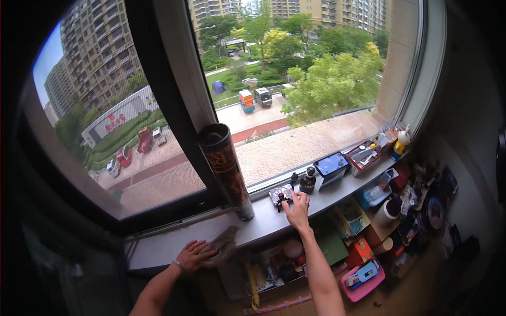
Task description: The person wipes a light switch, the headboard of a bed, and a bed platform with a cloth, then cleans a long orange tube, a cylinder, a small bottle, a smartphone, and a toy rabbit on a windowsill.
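Observation:
My left hand (pixel 193 256) is at the front edge of the windowsill, its fingers on a crumpled grey-brown cloth (pixel 224 243) that is partly smeared by motion. My right hand (pixel 298 215) reaches over the sill, thumb and fingers curled at the right side of a small clear pack with dark and white pieces (pixel 281 197). The fingers partly cover that pack. Just beyond this hand stands a dark, round-bodied bottle-like figure (pixel 308 180). A tall dark tube with orange-red patterns (pixel 226 171) rises from the sill between my hands.
On the sill (pixel 269 220), farther right, are a tablet-like screen (pixel 331 164), a divided box of small items (pixel 365 155) and a yellow-and-white figurine (pixel 402 143). Below lie crowded shelves, a white-bodied bottle (pixel 388 210) and a pink basin (pixel 363 288). The window frame (pixel 182 68) borders the sill.

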A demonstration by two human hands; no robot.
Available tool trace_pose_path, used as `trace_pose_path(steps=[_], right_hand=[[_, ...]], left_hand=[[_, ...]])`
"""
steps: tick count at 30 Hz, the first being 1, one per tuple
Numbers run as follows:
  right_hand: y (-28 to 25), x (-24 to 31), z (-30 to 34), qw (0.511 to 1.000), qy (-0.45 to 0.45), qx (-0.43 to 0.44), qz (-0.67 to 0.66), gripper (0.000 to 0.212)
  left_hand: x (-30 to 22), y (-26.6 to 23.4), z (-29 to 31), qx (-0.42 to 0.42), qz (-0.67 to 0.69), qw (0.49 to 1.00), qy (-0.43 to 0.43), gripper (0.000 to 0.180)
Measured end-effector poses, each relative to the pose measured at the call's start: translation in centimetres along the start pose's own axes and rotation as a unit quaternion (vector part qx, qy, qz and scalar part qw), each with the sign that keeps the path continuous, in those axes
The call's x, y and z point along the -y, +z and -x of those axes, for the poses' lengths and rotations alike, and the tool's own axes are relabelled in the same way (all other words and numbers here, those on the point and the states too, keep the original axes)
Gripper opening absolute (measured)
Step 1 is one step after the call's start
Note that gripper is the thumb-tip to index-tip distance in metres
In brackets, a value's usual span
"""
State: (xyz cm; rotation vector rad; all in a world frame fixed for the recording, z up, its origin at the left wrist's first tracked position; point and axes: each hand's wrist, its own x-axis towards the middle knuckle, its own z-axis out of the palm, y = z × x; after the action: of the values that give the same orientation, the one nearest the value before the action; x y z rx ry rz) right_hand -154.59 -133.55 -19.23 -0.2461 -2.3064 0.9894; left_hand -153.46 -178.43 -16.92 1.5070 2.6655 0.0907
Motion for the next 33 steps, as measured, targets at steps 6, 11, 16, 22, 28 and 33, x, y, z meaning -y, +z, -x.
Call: trace_pose_path(steps=[6,11,16,22,28,33], right_hand=[[0.4,0.2,-0.2,1.000,-0.009,0.003,0.022,0.033],[0.1,1.1,1.4,0.994,-0.024,-0.097,-0.049,0.022],[-0.7,6.4,6.6,0.921,0.241,-0.046,-0.304,0.021],[-0.8,12.2,16.6,0.900,0.245,-0.008,-0.360,0.021],[-2.6,16.7,21.1,0.797,0.373,-0.028,-0.475,0.020],[-6.5,23.1,19.8,0.737,0.347,-0.057,-0.578,0.013]], left_hand=[[0.0,-0.2,-0.4,0.014,0.023,1.000,-0.001,0.074],[-0.1,-0.2,-0.4,0.020,0.007,1.000,-0.012,0.076],[-0.1,-0.1,0.2,0.008,0.005,1.000,-0.020,0.077],[-0.4,0.6,0.4,-0.039,0.065,0.997,-0.006,0.067],[-9.9,4.2,1.0,-0.353,0.532,0.675,-0.370,0.031],[-18.2,-2.0,4.3,-0.401,0.637,0.540,-0.378,0.044]])
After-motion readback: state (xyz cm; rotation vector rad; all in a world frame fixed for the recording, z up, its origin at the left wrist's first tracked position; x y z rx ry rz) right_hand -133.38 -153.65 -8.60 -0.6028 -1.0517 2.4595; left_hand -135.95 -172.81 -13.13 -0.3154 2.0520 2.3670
